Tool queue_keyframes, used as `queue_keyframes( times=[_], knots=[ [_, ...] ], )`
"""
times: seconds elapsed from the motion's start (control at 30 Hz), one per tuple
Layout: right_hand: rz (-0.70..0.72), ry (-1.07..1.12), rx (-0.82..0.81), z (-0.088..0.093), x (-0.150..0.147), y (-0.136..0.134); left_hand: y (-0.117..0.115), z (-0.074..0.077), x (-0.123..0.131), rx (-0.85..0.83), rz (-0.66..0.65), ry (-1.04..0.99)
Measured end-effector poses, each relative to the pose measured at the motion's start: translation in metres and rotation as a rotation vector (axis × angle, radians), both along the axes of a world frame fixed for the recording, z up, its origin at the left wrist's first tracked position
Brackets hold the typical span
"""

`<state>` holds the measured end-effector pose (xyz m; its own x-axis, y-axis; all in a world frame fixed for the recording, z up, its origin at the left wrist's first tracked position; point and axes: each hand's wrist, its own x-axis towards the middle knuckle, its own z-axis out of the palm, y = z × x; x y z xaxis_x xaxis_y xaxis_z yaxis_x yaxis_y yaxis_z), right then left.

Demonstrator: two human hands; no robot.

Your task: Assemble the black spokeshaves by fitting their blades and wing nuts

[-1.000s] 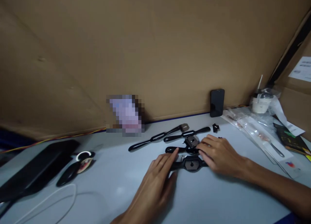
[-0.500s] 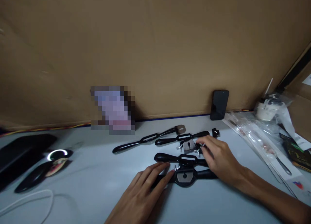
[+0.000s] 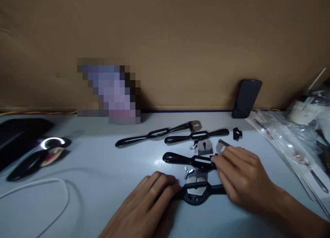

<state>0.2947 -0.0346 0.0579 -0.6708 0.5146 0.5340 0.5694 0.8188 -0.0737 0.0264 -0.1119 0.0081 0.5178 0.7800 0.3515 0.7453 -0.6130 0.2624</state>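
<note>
My left hand (image 3: 152,200) is closed round the left handle of the nearest black spokeshave (image 3: 196,198). A pale blade (image 3: 198,188) shows at its middle, and a thumbscrew (image 3: 187,172) lies just behind. My right hand (image 3: 242,171) is pinched at the right end of a second spokeshave (image 3: 176,158), over a small dark part that its fingers mostly hide. Beyond the fingers lies a loose metal blade (image 3: 221,147). Another blade with a keyhole slot (image 3: 205,145) rests farther left, with thumbscrews (image 3: 194,147) beside it.
Two more spokeshaves (image 3: 144,139) lie farther back, near a brown-grey blade (image 3: 196,125) and a small black cap (image 3: 237,133). A phone (image 3: 246,98) leans on the cardboard wall. Plastic packaging (image 3: 291,148) covers the right side; a white cable (image 3: 65,190) curves at left.
My right hand has come nearer from the thumbscrews, uncovering a loose blade. The nearest spokeshave has tipped, and its blade shows at a different angle. The view has shifted.
</note>
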Motion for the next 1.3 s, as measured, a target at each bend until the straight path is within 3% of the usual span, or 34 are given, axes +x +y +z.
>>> queue_keyframes(
  times=[0.1, 0.23, 0.53, 0.7, 0.87, 1.13, 1.3],
  knots=[
    [0.125, -0.08, -0.082, -0.002, -0.006, -0.017, 0.001, 0.007, 0.006, 0.0, -0.013, -0.047],
    [0.179, -0.153, -0.144, -0.006, -0.007, -0.025, 0.006, 0.013, 0.012, 0.02, -0.038, -0.054],
    [0.049, -0.145, -0.497, -0.01, -0.014, -0.029, 0.013, 0.015, 0.014, -0.029, -0.059, -0.03],
    [0.062, -0.063, -0.645, -0.006, -0.016, -0.028, 0.014, 0.015, 0.011, -0.079, -0.08, -0.017],
    [0.056, -0.057, -0.619, -0.009, -0.016, -0.03, 0.016, 0.015, 0.01, -0.142, -0.103, -0.053],
    [0.065, 0.052, -0.577, -0.015, -0.016, -0.03, 0.014, 0.016, 0.012, -0.081, -0.102, -0.071],
    [0.144, 0.116, -0.637, -0.013, -0.013, -0.026, 0.015, 0.016, 0.012, -0.091, -0.098, -0.063]
  ],
)
